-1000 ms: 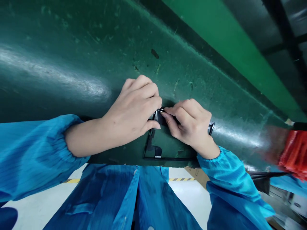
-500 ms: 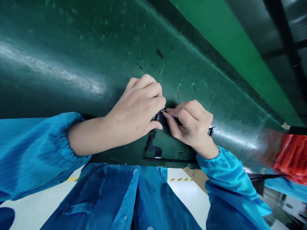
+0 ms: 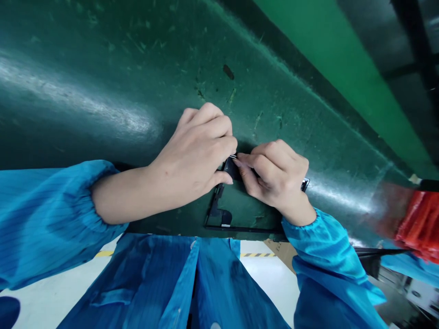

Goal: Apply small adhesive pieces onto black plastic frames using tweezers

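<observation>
A thin black frame (image 3: pixel 215 210) lies on the green work surface near its front edge, its upper part covered by both hands. My left hand (image 3: pixel 200 151) rests at the frame's upper left corner, fingers curled and thumb toward the frame; whatever its fingertips grip is hidden. Close on its right, my right hand (image 3: pixel 276 176) pinches with thumb and forefinger at a small thin shiny piece (image 3: pixel 233 156). That piece lies between the two hands, over the black corner. Past my right wrist, a silvery end of the frame (image 3: pixel 304 184) shows.
Red plastic material (image 3: pixel 416 226) lies at the right. A raised green ledge (image 3: pixel 343 68) runs diagonally behind the green surface (image 3: pixel 137 68). Below the front edge are a cardboard box (image 3: pixel 283 253) and a pale floor with a striped line.
My right hand has shifted very slightly right, partly with the whole view. My left hand is almost where it was, and both keep the same finger shape.
</observation>
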`<state>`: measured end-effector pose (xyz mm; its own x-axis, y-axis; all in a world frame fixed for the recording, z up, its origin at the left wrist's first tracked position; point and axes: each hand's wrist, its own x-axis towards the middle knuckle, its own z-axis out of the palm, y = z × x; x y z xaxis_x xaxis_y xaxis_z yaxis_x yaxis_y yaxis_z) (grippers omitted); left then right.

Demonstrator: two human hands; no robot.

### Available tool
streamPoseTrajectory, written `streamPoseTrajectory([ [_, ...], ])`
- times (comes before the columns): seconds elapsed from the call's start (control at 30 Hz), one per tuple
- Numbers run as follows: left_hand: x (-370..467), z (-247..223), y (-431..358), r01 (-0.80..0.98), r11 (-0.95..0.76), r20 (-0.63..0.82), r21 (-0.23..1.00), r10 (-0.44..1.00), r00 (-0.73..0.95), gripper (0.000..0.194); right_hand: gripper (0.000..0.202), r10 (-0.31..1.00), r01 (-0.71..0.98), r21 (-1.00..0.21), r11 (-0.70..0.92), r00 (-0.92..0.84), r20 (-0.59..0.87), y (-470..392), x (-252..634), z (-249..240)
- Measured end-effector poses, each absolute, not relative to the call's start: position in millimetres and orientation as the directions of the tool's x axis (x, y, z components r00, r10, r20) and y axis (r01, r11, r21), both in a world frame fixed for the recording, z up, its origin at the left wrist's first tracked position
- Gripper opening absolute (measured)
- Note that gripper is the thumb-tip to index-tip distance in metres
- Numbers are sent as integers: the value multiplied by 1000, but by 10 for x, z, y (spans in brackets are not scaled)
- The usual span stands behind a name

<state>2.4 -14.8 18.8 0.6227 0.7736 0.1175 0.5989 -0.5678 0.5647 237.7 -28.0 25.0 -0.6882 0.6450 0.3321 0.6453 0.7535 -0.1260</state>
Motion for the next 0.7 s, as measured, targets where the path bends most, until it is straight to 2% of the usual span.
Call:
streamPoseTrajectory([
  [0.23,51,102,-146,549,-562,189,619,785,590,24,6,633,625,-141,767,-702,327,-252,2354,258],
  [0.47,45,82,-142,566,-566,181,599,785,593,26,14,609,598,-149,788,-719,336,-209,2355,219],
  [0.7,29,77,-128,579,-580,181,574,779,601,30,13,603,588,-170,791,-704,376,-214,2372,179],
])
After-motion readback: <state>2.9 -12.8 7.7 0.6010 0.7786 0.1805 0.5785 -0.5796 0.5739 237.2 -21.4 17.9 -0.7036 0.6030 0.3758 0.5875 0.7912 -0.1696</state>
